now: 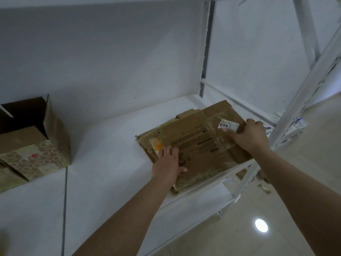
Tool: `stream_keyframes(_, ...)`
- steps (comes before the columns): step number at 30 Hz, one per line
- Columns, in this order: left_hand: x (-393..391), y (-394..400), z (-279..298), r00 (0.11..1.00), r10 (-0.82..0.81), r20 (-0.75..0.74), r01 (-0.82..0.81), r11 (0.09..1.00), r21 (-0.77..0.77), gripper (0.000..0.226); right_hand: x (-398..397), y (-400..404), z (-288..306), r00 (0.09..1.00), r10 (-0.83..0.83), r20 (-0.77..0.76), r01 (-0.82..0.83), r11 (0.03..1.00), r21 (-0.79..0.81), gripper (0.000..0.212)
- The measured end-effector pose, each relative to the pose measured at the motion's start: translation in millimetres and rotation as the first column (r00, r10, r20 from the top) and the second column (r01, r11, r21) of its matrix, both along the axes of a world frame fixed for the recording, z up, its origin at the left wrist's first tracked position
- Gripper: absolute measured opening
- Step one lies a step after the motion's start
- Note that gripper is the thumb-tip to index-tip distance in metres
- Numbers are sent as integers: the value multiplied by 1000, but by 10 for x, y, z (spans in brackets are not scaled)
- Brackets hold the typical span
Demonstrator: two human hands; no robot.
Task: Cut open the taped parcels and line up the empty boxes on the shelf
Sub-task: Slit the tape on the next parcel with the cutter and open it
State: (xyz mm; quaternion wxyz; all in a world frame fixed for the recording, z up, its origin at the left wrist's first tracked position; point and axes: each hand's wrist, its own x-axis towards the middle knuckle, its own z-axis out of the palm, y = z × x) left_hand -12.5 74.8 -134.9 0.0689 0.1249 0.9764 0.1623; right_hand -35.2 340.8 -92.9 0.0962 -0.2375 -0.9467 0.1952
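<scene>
A flattened brown cardboard box (199, 141), printed with dark text and bearing a small white label, is laid on the white metal shelf (110, 126) close to its right end, with its near right corner overhanging the front edge beside the white perforated upright (299, 100). The left hand (168, 163) is pressed on the box's near left part, the fingers spread and nearly straight, nothing being gripped. The right hand (251, 133) is set on the far right edge by the label; its fingers are curled over that edge and the thumb lies on top, so the cardboard appears to be held there.

At the shelf's left end an opened brown cardboard box with a ring-patterned side (36, 145) is stood upright, its flaps raised; it is well apart from the flattened one.

Judged from this, at least two parcels have been opened and brought to the shelf, and the flat one is being positioned. The line-up is only begun: a wide stretch of shelf lies between the two. No knife and no taped parcel is in view, so it cannot be told how many remain.

The patterned box is cut off by the left edge and its inside is dark. Whether the flat piece is one box or several layers cannot be made out. Scraps on the glossy floor (276, 228) under the shelf are too blurred to name.
</scene>
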Motion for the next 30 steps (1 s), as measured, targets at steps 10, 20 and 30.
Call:
stream_keyframes(10, -57, -272, 38, 996, 92, 0, -83, 897, 434, 126, 277, -54, 343, 985, -48, -168, 20, 986, -163, 46)
stream_keyframes(20, 110, -698, 500, 920, 392, -28, -237, 611, 755, 48, 400, -491, 299, 981, -52, -185, -37, 895, -445, 53)
stream_keyframes(30, 392, -1642, 818, 943, 330, -46, -143, 525, 839, 40, 859, -1321, 303, 952, -74, -298, -154, 725, -671, 37)
